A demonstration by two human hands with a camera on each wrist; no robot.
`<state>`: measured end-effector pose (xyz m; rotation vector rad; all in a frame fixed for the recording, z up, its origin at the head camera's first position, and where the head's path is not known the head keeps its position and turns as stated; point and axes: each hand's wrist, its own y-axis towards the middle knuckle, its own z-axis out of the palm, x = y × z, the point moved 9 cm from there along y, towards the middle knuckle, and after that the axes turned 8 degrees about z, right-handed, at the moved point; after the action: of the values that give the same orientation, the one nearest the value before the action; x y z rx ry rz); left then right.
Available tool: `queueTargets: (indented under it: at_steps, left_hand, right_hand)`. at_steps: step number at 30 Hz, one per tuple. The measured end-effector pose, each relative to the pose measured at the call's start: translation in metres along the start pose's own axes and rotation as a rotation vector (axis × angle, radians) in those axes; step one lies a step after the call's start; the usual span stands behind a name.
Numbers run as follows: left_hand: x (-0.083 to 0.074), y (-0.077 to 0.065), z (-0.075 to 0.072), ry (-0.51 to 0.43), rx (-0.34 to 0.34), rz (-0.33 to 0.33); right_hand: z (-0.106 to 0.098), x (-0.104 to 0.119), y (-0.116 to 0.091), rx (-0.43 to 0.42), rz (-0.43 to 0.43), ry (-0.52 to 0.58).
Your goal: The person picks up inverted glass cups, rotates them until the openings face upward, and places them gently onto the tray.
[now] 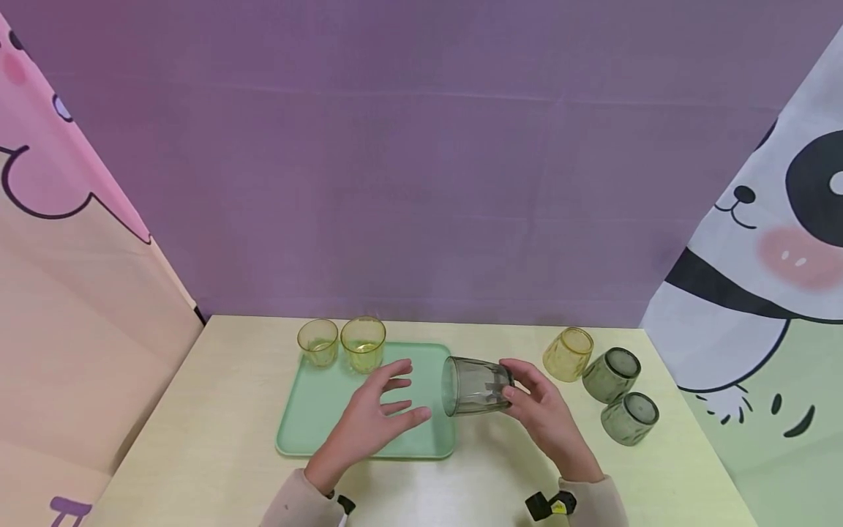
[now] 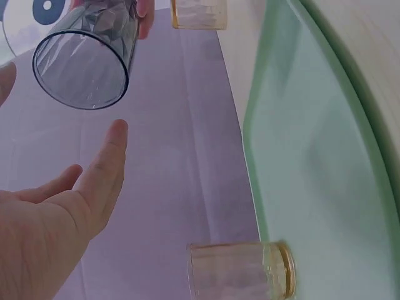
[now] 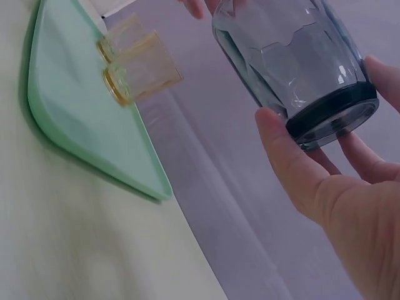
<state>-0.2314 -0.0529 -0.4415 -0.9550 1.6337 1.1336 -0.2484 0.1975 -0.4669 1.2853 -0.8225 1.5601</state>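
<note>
A grey drinking glass [image 1: 477, 386] is held on its side in the air by my right hand [image 1: 543, 413], which grips it near the base. Its mouth points left, toward my left hand [image 1: 365, 421]. That hand hovers over the green tray [image 1: 299, 417] with fingers spread, apart from the glass. In the left wrist view the glass [image 2: 84, 65] hangs just beyond the left fingertips. The right wrist view shows thumb and fingers around the thick bottom of the glass [image 3: 294, 62]. Two yellow glasses, one [image 1: 364, 345] larger-looking and one [image 1: 319, 344] at its left, stand upright at the tray's back left.
On the right of the table [image 1: 217, 410], a yellow glass [image 1: 568, 355] and two grey glasses, one [image 1: 611, 375] behind the other [image 1: 629, 419], stand upside down close together. A purple cloth [image 1: 421, 183] hangs behind the table, with printed cloths at both sides.
</note>
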Motion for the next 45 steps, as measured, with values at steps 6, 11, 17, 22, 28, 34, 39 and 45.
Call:
queueTargets:
  at_steps: [6,11,17,22,28,34,39,45]
  left_hand:
    - [0.000,0.001,0.009,-0.054,0.018,-0.001]
    - [0.001,0.002,0.018,-0.086,0.028,-0.004]
    - [-0.003,0.005,0.025,-0.143,0.016,0.023]
    - [-0.003,0.007,0.026,-0.140,0.004,0.021]
    - [-0.003,0.008,0.027,-0.139,0.005,0.018]
    - [-0.004,0.009,0.027,-0.123,0.001,0.019]
    - [-0.003,0.008,0.026,-0.134,-0.003,0.005]
    - [-0.006,0.009,0.024,-0.123,-0.011,0.007]
  right_hand:
    - [0.006,-0.001,0.001,0.011,0.004,0.031]
    - [0.014,0.000,0.003,0.034,0.002,0.056]
    - [0.020,-0.002,0.004,0.034,0.025,0.073]
    - [0.022,-0.002,0.005,0.052,0.012,0.082]
    - [0.024,-0.002,0.005,0.059,0.008,0.082]
    - [0.026,-0.004,0.005,0.059,0.017,0.064]
    - [0.028,-0.004,0.004,0.070,0.013,0.055]
    - [0.030,-0.002,0.005,0.085,0.007,0.047]
